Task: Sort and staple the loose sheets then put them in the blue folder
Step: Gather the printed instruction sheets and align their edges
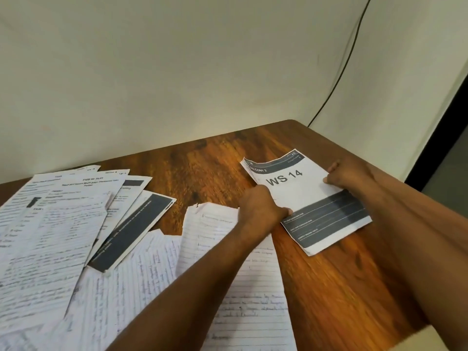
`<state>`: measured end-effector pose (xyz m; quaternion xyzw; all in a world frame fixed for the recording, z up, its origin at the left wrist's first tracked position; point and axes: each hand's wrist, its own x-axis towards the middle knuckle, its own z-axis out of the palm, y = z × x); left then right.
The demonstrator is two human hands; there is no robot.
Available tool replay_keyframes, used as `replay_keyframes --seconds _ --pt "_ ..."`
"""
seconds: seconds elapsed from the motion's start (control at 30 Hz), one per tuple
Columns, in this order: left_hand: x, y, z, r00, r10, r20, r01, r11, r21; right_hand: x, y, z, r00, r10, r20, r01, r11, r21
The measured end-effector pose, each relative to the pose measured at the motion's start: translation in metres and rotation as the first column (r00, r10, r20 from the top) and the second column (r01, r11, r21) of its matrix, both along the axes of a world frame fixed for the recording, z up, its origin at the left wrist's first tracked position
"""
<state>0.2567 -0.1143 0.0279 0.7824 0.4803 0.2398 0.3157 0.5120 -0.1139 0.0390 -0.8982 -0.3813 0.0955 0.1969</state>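
Both hands grip a seemingly several-sheet "WS 14" stack (304, 198).

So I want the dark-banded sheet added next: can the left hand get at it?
Probably yes. The dark-banded sheet lies atop the spread of papers, uncovered, left of the left hand. That hand grips the WS 14 stack and would have to let go first.

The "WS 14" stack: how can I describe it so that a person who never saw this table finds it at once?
Look at the right part of the wooden table, away from the spread of handwritten sheets. There the left hand and right hand hold the stack by its sides. Only its top sheet bears the large printed "WS 14".
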Motion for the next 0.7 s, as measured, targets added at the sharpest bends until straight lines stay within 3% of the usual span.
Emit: replay_keyframes --seconds 0.17,0.3,0.4,0.53,0.7 --pt "-0.005 0.000 -0.001 0.997 0.065 -0.038 -0.063 0.996 0.066 -0.004 -0.006 -0.001 0.998 -0.019 -0.057 0.024 0.996 0.083" --pt "-0.017 -0.002 0.009 0.996 0.059 0.061 -0.065 0.992 0.105 -0.030 -0.019 0.003 0.984 0.047 0.171 -0.066 0.992 0.112" --pt "-0.036 -0.005 0.017 0.997 0.021 0.074 -0.035 0.981 0.192 -0.077 -0.027 0.011 0.969 0.182 0.165 -0.223 0.933 0.283" --pt "-0.084 -0.016 0.021 0.978 0.117 -0.170 -0.047 0.929 0.366 -0.154 -0.041 0.024 0.892 0.450 0.045 -0.440 0.842 0.311" --pt "-0.161 -0.034 -0.003 0.927 0.146 -0.346 -0.039 0.954 0.299 -0.220 -0.061 0.018 0.864 0.502 0.032 -0.501 0.854 0.141"
